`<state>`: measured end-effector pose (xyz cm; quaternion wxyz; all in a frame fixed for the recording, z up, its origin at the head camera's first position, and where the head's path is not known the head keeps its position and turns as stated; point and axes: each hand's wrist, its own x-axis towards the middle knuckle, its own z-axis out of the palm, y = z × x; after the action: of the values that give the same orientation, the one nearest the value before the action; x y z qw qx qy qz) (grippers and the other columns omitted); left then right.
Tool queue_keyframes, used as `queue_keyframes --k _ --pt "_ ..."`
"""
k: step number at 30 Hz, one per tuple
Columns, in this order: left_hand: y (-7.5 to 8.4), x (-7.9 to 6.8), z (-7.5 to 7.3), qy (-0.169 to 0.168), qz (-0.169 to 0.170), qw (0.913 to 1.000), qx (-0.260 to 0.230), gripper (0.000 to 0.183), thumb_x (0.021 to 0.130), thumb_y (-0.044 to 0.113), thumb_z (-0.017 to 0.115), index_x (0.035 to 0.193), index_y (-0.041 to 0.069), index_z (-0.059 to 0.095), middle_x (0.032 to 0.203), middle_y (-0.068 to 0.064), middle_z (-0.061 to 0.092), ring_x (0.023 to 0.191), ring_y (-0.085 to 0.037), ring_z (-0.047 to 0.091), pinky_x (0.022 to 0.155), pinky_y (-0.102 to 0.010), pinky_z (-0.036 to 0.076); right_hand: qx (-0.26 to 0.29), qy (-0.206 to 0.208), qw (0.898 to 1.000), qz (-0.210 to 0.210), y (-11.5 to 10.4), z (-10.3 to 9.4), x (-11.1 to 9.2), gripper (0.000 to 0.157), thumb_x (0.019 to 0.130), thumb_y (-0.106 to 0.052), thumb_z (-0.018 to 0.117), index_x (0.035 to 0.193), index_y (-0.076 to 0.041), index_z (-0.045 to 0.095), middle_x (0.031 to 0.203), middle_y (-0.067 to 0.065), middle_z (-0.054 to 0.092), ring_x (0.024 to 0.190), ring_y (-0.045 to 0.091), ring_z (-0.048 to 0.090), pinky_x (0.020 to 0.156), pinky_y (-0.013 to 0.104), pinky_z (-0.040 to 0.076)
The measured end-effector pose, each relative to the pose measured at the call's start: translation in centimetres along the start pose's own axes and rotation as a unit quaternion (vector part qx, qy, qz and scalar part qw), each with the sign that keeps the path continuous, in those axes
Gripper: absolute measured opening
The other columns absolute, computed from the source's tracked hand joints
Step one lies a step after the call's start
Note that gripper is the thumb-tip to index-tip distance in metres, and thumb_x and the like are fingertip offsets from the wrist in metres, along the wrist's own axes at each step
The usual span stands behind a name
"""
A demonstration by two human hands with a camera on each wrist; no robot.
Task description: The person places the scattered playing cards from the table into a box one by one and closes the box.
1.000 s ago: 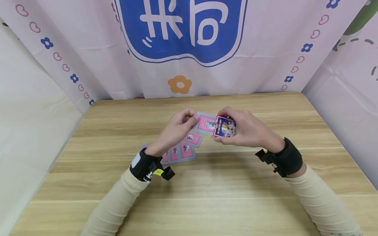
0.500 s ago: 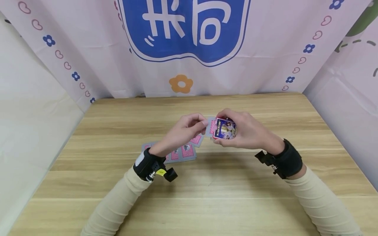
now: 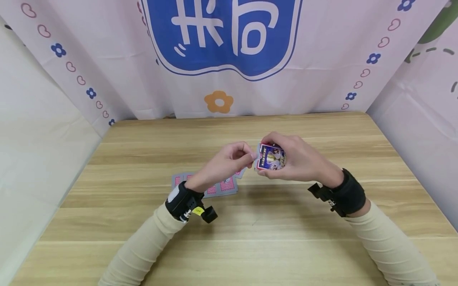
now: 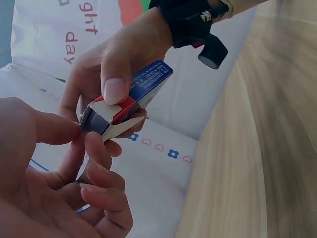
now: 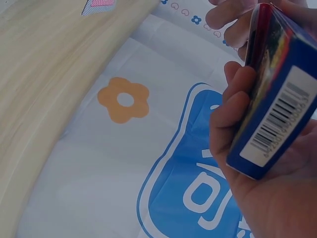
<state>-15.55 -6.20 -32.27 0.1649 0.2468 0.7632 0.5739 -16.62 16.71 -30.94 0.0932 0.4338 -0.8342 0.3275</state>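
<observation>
My right hand [image 3: 300,156] grips a blue and red playing-card box [image 3: 270,159] above the table, its mouth turned to the left. At that mouth, my left hand [image 3: 232,162] pinches the edge of a playing card with thumb and forefinger; only a thin strip of the card sticks out. The left wrist view shows the open end of the box [image 4: 151,81], its pale flaps spread, and grey card edges inside. In the right wrist view, a barcode marks the box's closed end [image 5: 282,116].
Several playing cards [image 3: 227,185], red-patterned backs up, lie overlapping on the wooden table [image 3: 272,242], partly hidden below my left forearm. A printed white curtain [image 3: 186,93] hangs behind the table's far edge, and pale cloth borders both sides.
My left hand has moved right, and the card it pinches has slid into the box until just a strip shows. The right hand has stayed almost still, holding the box.
</observation>
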Motion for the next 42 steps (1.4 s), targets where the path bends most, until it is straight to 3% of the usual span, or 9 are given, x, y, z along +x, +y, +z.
queue_keyframes --k 7,18,21,23,26,29,32,37,42 --pt "-0.4 0.1 0.3 -0.002 0.005 1.0000 0.007 0.022 0.096 0.033 0.055 0.095 0.011 0.055 0.087 -0.008 0.057 0.068 -0.021 0.048 0.056 -0.033 0.038 -0.002 0.000 1.000 -0.003 0.0 0.3 0.0 0.055 0.068 -0.041 0.080 0.109 -0.015 0.053 0.090 -0.007 0.060 0.070 0.003 0.056 0.054 0.023 0.053" --pt "-0.8 0.5 0.3 -0.012 0.002 0.9997 0.020 0.026 0.096 0.037 0.054 0.097 0.010 0.055 0.087 -0.012 0.059 0.068 -0.021 0.050 0.057 -0.032 0.038 -0.001 -0.007 1.000 0.007 0.3 0.4 -0.4 0.057 0.068 -0.041 0.080 0.111 -0.013 0.053 0.092 -0.002 0.061 0.071 0.006 0.057 0.054 0.025 0.054" --pt "-1.2 0.8 -0.2 -0.003 0.013 0.9990 0.043 0.027 0.098 0.037 0.051 0.099 0.010 0.056 0.087 -0.013 0.059 0.070 -0.022 0.051 0.058 -0.034 0.040 0.003 -0.004 1.000 0.009 0.4 0.3 -0.5 0.058 0.068 -0.039 0.080 0.112 -0.012 0.053 0.092 -0.001 0.061 0.071 0.007 0.057 0.055 0.026 0.054" --pt "-1.9 1.1 -0.8 0.022 0.023 0.9953 0.091 0.025 0.098 0.035 0.050 0.100 0.011 0.057 0.086 -0.010 0.059 0.071 -0.020 0.052 0.059 -0.033 0.042 0.001 -0.003 1.000 0.012 0.3 0.2 -0.5 0.059 0.069 -0.039 0.080 0.113 -0.013 0.052 0.093 -0.001 0.061 0.071 0.006 0.057 0.056 0.027 0.054" --pt "-3.2 1.4 -1.9 0.074 0.011 0.9760 0.205 0.022 0.097 0.032 0.053 0.098 0.010 0.058 0.080 -0.007 0.061 0.065 -0.016 0.054 0.054 -0.030 0.044 -0.003 -0.006 1.000 0.017 0.2 0.1 -0.4 0.059 0.069 -0.041 0.079 0.114 -0.014 0.052 0.094 -0.002 0.061 0.072 0.006 0.057 0.057 0.027 0.054" --pt "-4.6 1.5 -3.0 0.113 -0.035 0.9379 0.326 0.024 0.093 0.033 0.059 0.094 0.009 0.060 0.067 -0.001 0.059 0.053 -0.012 0.053 0.047 -0.028 0.044 -0.009 -0.011 1.000 0.023 0.1 0.1 -0.2 0.060 0.069 -0.043 0.079 0.114 -0.014 0.052 0.095 -0.002 0.061 0.073 0.007 0.057 0.058 0.027 0.054" --pt "-5.7 1.4 -3.8 0.123 -0.074 0.9050 0.401 0.033 0.089 0.038 0.063 0.079 0.006 0.061 0.054 0.003 0.046 0.043 -0.009 0.043 0.040 -0.025 0.035 -0.011 -0.013 1.000 0.024 0.0 0.2 -0.1 0.061 0.068 -0.043 0.079 0.114 -0.014 0.052 0.095 -0.002 0.061 0.074 0.007 0.057 0.058 0.028 0.054" --pt "-6.7 1.3 -4.1 0.108 -0.081 0.8772 0.461 0.059 0.082 0.047 0.067 0.045 0.010 0.038 0.046 0.005 0.026 0.039 -0.010 0.027 0.037 -0.025 0.022 -0.006 -0.015 1.000 0.020 0.0 0.2 0.0 0.061 0.068 -0.044 0.079 0.114 -0.014 0.052 0.095 -0.001 0.062 0.074 0.008 0.058 0.058 0.028 0.055" --pt "-7.2 1.4 -3.6 0.096 -0.104 0.8459 0.514 0.064 0.072 0.060 0.070 0.045 0.011 0.038 0.062 -0.005 0.043 0.061 -0.022 0.043 0.049 -0.033 0.037 -0.004 -0.019 1.000 0.023 0.0 0.2 0.0 0.061 0.069 -0.044 0.079 0.114 -0.014 0.051 0.096 -0.001 0.062 0.074 0.008 0.058 0.058 0.028 0.055"
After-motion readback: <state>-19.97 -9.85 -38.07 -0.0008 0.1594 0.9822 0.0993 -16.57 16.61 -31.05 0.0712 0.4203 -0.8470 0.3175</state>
